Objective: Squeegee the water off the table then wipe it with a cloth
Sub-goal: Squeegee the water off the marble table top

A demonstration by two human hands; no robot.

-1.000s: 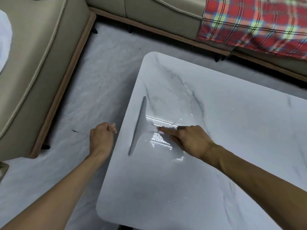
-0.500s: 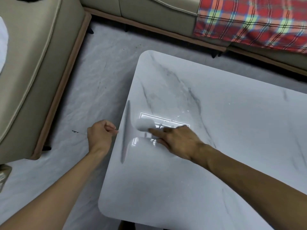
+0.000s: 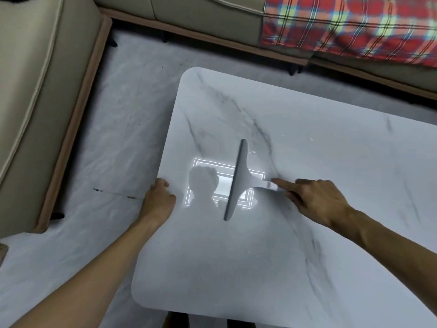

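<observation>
Squeegee (image 3: 238, 182) rests blade-down on the desk (image 3: 236, 268), just left of your right hand (image 3: 314, 200), whose fingers (image 3: 281, 183) clamp its handle. Its blade runs near-to-far. Your left hand (image 3: 158, 197) sits beyond it, curled at the desk's edge, holding nothing.

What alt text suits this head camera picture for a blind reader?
A person's right hand holds a squeegee by its handle, blade down on a white marble table. The left hand sits curled at the table's left edge; beige sofas and a red checked blanket lie beyond.
</observation>
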